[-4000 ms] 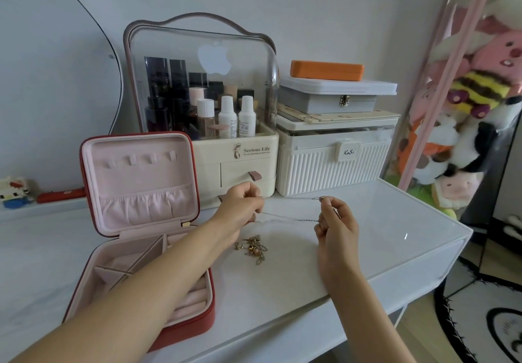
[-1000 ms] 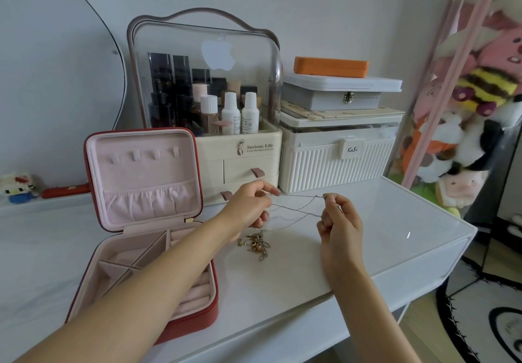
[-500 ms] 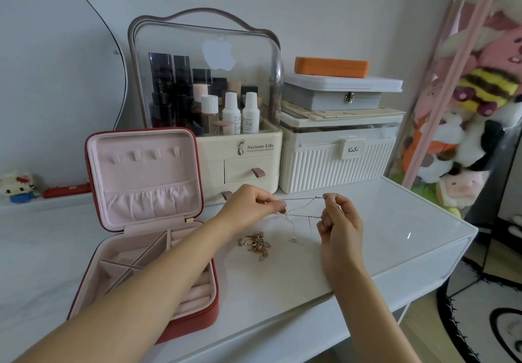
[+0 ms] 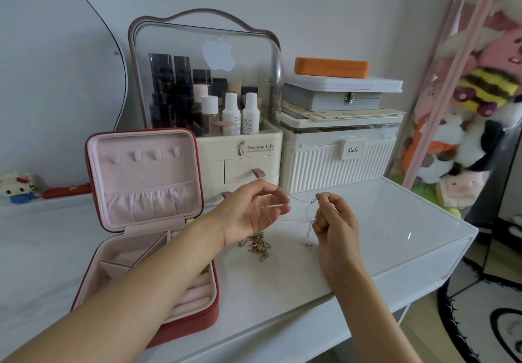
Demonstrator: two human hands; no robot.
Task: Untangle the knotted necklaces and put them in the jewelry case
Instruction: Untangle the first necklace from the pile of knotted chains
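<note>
A thin silver necklace (image 4: 307, 245) is stretched in the air between both hands, and its loose end hangs down onto the white tabletop. My left hand (image 4: 252, 212) is turned palm towards me, with curled fingers holding one stretch of the chain at the fingertips. My right hand (image 4: 334, 222) pinches the chain at its top, about a hand's width to the right. A tangle of gold necklaces (image 4: 257, 246) lies on the table below my left wrist. The red jewelry case (image 4: 195, 310) stands open at the left, its pink lid upright and its compartments holding nothing that I can see.
A cosmetics organizer (image 4: 240, 162) with a clear dome and a white ribbed box (image 4: 336, 164) with stacked boxes stand behind the hands. Plush toys (image 4: 463, 136) fill the right side. The tabletop's right edge (image 4: 440, 272) drops to the floor and a rug.
My left hand has rolled palm-up and lifted slightly. The silver chain has slackened between the hands and more of it dangles to the table. My right hand has stayed in place.
</note>
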